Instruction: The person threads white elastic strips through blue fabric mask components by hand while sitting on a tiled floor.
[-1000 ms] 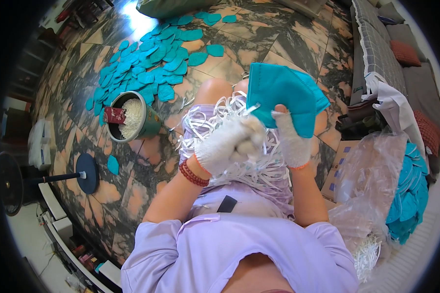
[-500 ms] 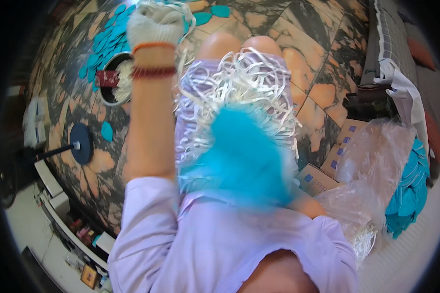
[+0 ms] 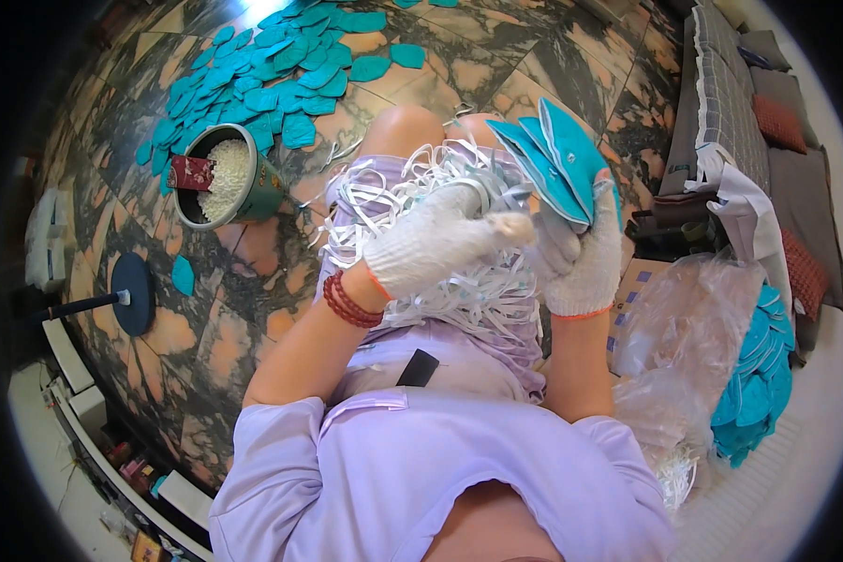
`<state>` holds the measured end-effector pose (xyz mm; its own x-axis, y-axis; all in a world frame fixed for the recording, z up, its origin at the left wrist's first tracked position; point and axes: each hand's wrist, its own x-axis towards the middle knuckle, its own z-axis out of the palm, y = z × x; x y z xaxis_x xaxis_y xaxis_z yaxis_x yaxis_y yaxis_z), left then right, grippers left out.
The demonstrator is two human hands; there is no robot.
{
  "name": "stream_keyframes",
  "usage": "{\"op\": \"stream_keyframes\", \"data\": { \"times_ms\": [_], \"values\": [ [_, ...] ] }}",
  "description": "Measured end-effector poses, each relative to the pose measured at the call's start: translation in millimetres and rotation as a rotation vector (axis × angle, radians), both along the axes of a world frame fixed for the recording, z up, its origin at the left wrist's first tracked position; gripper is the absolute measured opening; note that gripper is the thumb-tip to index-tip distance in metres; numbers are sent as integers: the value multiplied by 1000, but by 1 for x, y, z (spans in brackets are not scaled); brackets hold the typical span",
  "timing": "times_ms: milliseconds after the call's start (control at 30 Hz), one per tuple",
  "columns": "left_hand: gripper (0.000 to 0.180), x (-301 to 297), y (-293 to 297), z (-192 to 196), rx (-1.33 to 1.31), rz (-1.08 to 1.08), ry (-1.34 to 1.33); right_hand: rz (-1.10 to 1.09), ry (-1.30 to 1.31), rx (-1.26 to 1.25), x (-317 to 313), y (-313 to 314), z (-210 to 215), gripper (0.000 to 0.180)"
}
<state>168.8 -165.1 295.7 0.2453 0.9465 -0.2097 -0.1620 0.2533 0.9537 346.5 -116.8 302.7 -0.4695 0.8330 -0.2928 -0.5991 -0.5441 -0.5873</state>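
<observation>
My right hand (image 3: 581, 248), in a white knit glove with bare fingertips, grips a few teal folded fabric pieces (image 3: 554, 159) shaped like face masks with pale edges. They fan upward above the right knee. Close beside it, my left hand (image 3: 445, 234), gloved the same way, curls with its bare thumb toward the right hand. White straps (image 3: 508, 194) loop at its fingers, which look closed on them; the fingertips are partly hidden. A tangle of narrow white straps (image 3: 478, 300) covers my lap under both hands.
Many teal pieces (image 3: 281, 80) lie heaped on the marble floor at far left. Nearby stands a dark bucket (image 3: 270, 195) holding white bits and a dark red packet (image 3: 190, 174). At right are a clear plastic bag (image 3: 679, 318), more teal pieces (image 3: 754, 375) and a sofa (image 3: 735, 112).
My left hand has come back from far forward over the floor heap to my lap. The teal pieces, blurred over my lap before, are now raised at the right in my right hand.
</observation>
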Motion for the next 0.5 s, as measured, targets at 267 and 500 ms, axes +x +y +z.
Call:
{"op": "stream_keyframes", "data": {
  "times_ms": [267, 500],
  "values": [
    [22, -18, 14, -11, -441, 449, -945, 49, -162, -92, -5, -23, -26, 39],
    [19, -149, 41, -38, 168, 347, -1151, 57, -1115, 1143, 22, -89, -41, 32]
  ]
}}
